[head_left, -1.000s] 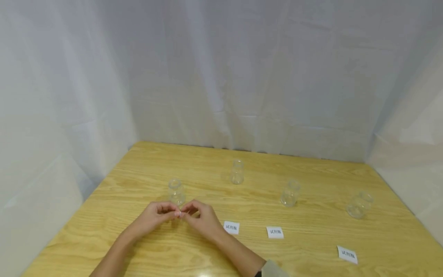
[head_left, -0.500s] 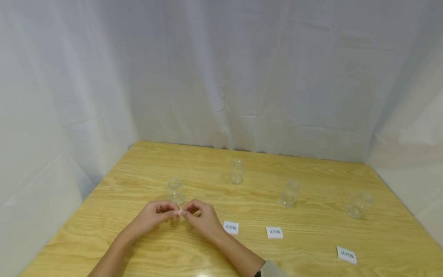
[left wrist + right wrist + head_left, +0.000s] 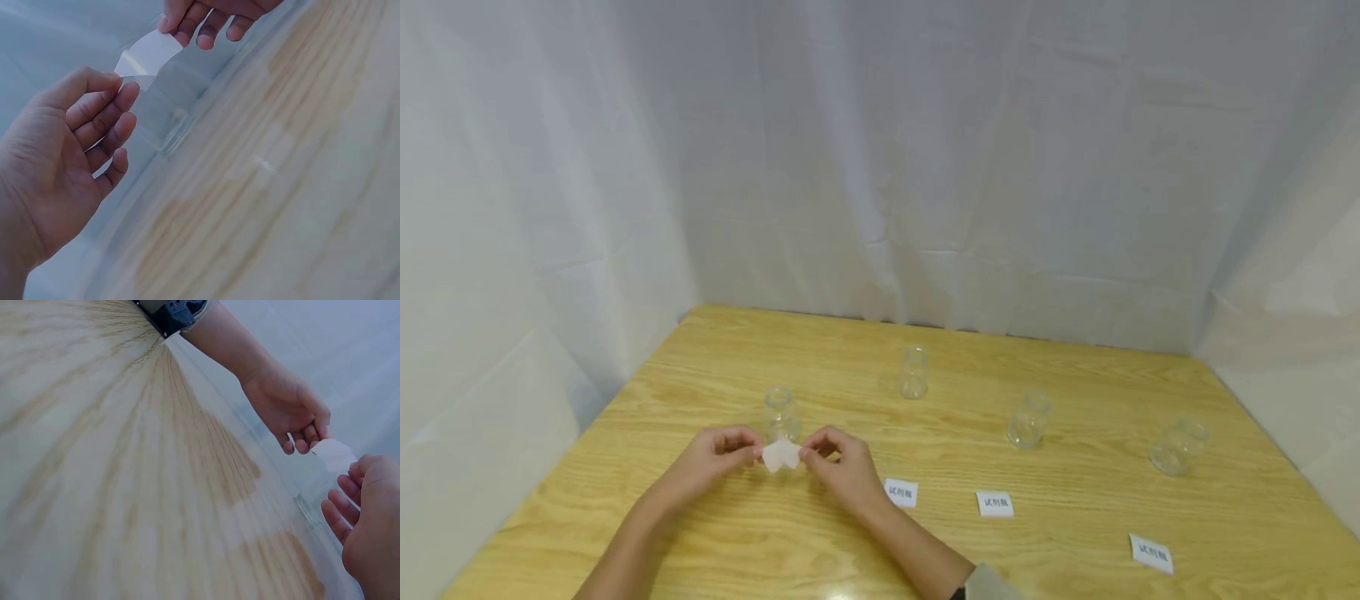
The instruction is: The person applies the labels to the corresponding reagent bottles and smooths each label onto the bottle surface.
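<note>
Both hands stretch a small white label (image 3: 781, 456) between them, bent in the middle, its blank side facing the head camera. The left hand (image 3: 711, 462) pinches one end between thumb and index finger, the other fingers loosely curled. At the opposite end the right hand (image 3: 847, 471) pinches it the same way. In the left wrist view, the label (image 3: 150, 53) shows a thin clear-looking edge near the left thumb. Just behind it stands a clear glass bottle (image 3: 780, 408), upright on the table and partly covered by the label.
Three more clear bottles stand farther off: one at the back (image 3: 914, 375), one right of centre (image 3: 1028, 421) and one far right (image 3: 1180, 446). Three printed labels (image 3: 900, 492) lie in a row right of the hands on the wooden table (image 3: 760, 550). White curtains (image 3: 925, 167) surround it.
The hands were close together with fingertips meeting around the folded, mostly hidden label. Now they have drawn apart, the left hand moving left, and the label is spread out between them.
</note>
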`<control>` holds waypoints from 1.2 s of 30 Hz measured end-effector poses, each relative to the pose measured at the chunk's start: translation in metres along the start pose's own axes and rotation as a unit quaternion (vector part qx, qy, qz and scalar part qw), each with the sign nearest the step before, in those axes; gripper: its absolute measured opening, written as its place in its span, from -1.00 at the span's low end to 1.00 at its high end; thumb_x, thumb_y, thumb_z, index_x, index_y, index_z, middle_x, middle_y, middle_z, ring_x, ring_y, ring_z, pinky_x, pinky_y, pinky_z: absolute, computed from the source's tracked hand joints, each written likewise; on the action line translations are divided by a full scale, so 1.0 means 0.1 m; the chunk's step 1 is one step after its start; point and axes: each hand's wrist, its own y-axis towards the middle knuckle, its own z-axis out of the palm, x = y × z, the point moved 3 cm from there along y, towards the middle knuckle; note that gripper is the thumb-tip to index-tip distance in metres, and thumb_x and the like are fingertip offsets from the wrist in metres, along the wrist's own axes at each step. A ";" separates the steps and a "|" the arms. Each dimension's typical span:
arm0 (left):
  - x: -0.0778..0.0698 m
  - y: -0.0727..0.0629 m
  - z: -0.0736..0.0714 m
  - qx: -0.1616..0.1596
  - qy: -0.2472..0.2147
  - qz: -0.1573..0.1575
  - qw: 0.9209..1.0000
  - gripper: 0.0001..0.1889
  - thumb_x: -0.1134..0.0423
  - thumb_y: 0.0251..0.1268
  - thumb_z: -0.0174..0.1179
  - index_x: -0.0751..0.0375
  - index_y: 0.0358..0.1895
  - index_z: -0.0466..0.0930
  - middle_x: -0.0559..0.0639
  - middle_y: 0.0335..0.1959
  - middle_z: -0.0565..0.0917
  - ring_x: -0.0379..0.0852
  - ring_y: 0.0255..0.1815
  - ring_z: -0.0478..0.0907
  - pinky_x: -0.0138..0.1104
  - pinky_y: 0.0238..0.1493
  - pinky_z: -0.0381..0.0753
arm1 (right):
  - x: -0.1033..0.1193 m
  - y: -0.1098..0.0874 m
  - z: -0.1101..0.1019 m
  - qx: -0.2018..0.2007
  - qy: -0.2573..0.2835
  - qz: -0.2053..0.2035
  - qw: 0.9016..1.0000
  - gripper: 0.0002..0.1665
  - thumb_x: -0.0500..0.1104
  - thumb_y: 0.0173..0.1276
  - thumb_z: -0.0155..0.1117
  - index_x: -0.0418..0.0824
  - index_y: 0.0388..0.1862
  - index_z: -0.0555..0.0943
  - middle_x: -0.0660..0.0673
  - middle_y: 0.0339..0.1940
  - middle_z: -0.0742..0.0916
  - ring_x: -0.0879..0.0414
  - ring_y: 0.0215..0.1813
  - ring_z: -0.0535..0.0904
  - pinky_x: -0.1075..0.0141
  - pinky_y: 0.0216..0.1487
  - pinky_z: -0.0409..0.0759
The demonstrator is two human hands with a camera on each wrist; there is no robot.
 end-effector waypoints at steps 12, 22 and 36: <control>0.09 -0.10 -0.27 -0.040 0.027 -0.035 0.998 -0.86 0.38 0.30 0.05 0.44 -0.28 0.51 0.08 -0.44 0.55 -0.14 -0.41 0.47 -0.34 -0.39 0.51 | -0.01 0.01 -0.02 -0.012 0.007 0.035 0.999 -0.93 -0.24 0.22 0.28 -0.24 -0.39 0.62 0.04 -0.50 0.61 0.24 -0.47 0.47 0.47 -0.62 0.44; 0.21 -0.13 -0.35 -0.025 0.150 -0.077 0.985 -0.87 0.26 0.27 0.14 0.28 -0.34 0.55 -0.01 -0.49 0.50 -0.17 -0.45 0.40 -0.38 -0.42 0.45 | 0.35 -0.06 -0.08 -0.010 0.020 0.043 0.999 -0.93 -0.38 0.22 0.21 -0.42 -0.39 0.57 -0.13 -0.46 0.61 0.23 -0.51 0.42 0.53 -0.63 0.39; 0.21 -0.15 -0.37 -0.045 0.268 -0.060 0.961 -0.96 0.27 0.14 0.22 0.12 -0.38 0.57 -0.16 -0.56 0.46 -0.23 -0.51 0.36 -0.39 -0.46 0.38 | 0.38 -0.07 -0.08 -0.007 0.016 0.053 0.998 -0.93 -0.37 0.22 0.22 -0.42 -0.38 0.57 -0.13 -0.45 0.62 0.24 -0.50 0.44 0.53 -0.62 0.40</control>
